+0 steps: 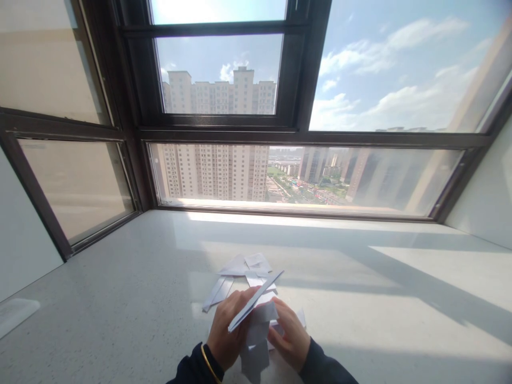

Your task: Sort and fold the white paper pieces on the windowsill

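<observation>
Between my two hands is a folded white paper piece (pixel 260 321), made of several overlapping folds, with one flat flap (pixel 256 301) sticking up at a slant. My left hand (pixel 229 326) is closed around its left side, the thumb hidden behind the paper. On the right edge, my right hand (pixel 291 333) pinches the paper between thumb and fingers. Other folded white papers (pixel 236 265) lie just beyond my hands on the sill. Part of another white paper (pixel 301 318) shows behind my right hand.
A pale speckled window sill (pixel 132 298) stretches under everything, with shadows across its right side. Dark window frames (pixel 224 136) rise at the back and left. A white object (pixel 18 314) lies at the far left edge. High-rise buildings stand outside.
</observation>
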The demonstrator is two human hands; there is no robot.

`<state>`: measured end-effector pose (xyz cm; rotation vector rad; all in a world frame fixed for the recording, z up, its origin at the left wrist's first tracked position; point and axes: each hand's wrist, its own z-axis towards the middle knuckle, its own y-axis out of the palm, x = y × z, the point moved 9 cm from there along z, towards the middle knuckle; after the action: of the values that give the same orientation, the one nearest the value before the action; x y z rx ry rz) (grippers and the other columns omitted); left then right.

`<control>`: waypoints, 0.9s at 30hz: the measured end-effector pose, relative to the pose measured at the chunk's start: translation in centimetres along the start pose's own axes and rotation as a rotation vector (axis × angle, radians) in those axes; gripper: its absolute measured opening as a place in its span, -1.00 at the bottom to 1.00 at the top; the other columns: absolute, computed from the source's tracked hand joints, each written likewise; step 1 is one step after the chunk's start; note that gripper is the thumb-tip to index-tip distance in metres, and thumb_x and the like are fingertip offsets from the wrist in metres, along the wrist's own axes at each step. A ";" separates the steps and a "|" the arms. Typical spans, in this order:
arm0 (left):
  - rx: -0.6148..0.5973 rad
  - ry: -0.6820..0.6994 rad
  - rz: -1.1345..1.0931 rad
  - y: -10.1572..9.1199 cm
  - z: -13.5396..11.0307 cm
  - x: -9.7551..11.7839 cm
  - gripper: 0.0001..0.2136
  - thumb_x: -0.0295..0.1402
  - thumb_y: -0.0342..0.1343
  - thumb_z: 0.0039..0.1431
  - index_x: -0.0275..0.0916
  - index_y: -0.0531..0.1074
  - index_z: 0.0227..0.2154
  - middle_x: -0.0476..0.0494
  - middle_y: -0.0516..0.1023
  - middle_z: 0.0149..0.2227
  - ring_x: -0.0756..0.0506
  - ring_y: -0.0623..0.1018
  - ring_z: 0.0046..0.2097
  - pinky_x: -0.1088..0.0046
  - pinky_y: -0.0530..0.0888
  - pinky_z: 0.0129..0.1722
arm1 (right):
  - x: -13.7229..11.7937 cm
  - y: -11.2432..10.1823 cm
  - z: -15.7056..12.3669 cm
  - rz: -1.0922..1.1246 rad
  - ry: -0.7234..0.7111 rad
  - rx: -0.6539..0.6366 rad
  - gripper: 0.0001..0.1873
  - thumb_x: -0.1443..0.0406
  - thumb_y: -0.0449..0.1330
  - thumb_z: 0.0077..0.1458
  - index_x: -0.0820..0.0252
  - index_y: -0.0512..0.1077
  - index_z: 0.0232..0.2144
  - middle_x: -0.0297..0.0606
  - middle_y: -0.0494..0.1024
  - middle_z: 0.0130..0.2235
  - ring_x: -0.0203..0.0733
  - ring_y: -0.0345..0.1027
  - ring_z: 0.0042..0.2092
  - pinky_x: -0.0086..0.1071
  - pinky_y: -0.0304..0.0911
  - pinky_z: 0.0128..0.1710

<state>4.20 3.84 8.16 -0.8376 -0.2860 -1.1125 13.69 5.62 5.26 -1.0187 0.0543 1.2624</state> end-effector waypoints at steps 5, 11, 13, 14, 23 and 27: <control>-0.033 -0.087 0.069 0.3 0.0 -1.4 -0.70 -0.34 -0.23 0.17 -0.23 0.26 -0.09 -0.19 0.46 -0.23 -0.09 0.45 -0.24 0.38 0.39 -0.28 | 0.7 -0.7 -0.1 0.069 0.090 0.045 -0.39 0.01 -0.40 0.12 0.18 0.23 -0.65 -0.31 0.29 -0.61 -0.28 0.18 -0.51 -0.42 0.12 -0.51; -0.062 -0.103 0.034 0.9 -0.1 -1.4 -0.72 -0.31 -0.21 0.16 -0.21 0.31 -0.15 -0.16 0.47 -0.28 -0.08 0.45 -0.26 0.41 0.40 -0.28 | 0.7 -0.3 -0.2 0.026 0.095 0.045 -0.50 0.05 -0.23 0.11 0.22 0.29 -0.60 -0.30 0.31 -0.61 -0.29 0.18 -0.54 -0.44 0.10 -0.55; -0.008 -0.140 0.030 0.5 -0.2 -1.7 -0.74 -0.28 -0.19 0.15 -0.23 0.36 -0.26 -0.15 0.47 -0.34 -0.10 0.45 -0.27 0.37 0.38 -0.25 | 1.5 -0.6 -0.3 0.028 0.160 0.086 -0.56 0.11 -0.16 0.11 0.24 0.31 -0.60 -0.31 0.32 -0.62 -0.30 0.18 -0.56 -0.45 0.11 -0.56; 0.045 -0.182 0.018 0.1 -0.3 -2.3 -0.73 -0.25 -0.19 0.14 -0.24 0.38 -0.32 -0.15 0.47 -0.38 -0.11 0.45 -0.28 0.36 0.38 -0.25 | 2.0 -0.8 -0.4 0.045 0.199 0.115 -0.57 0.13 -0.14 0.10 0.24 0.30 -0.62 -0.31 0.32 -0.64 -0.30 0.18 -0.57 -0.45 0.11 -0.57; 0.295 -0.584 -0.266 -1.7 -1.1 -7.7 -0.63 -0.06 -0.05 -0.02 -0.30 0.39 -0.57 -0.09 0.43 -0.57 -0.10 0.44 -0.41 0.40 0.37 -0.40 | 6.0 -5.0 -3.3 0.328 0.411 0.634 -0.62 0.05 -0.04 0.02 0.22 0.31 -0.57 -0.36 0.30 -0.68 -0.30 0.16 -0.64 -0.46 0.12 -0.69; 0.250 -0.627 -0.311 -1.1 -0.9 -7.3 -0.64 -0.08 0.00 -0.07 -0.31 0.39 -0.65 -0.04 0.40 -0.63 -0.04 0.39 -0.50 0.44 0.34 -0.44 | 4.7 -5.7 -3.7 0.337 0.413 0.744 -0.68 0.06 0.01 0.00 0.20 0.30 -0.43 -0.35 0.34 -0.62 -0.30 0.20 -0.59 -0.45 0.15 -0.65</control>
<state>-0.19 7.96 3.72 -0.9189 -1.0855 -1.0445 21.74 7.02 3.96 -0.6048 0.9761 1.1623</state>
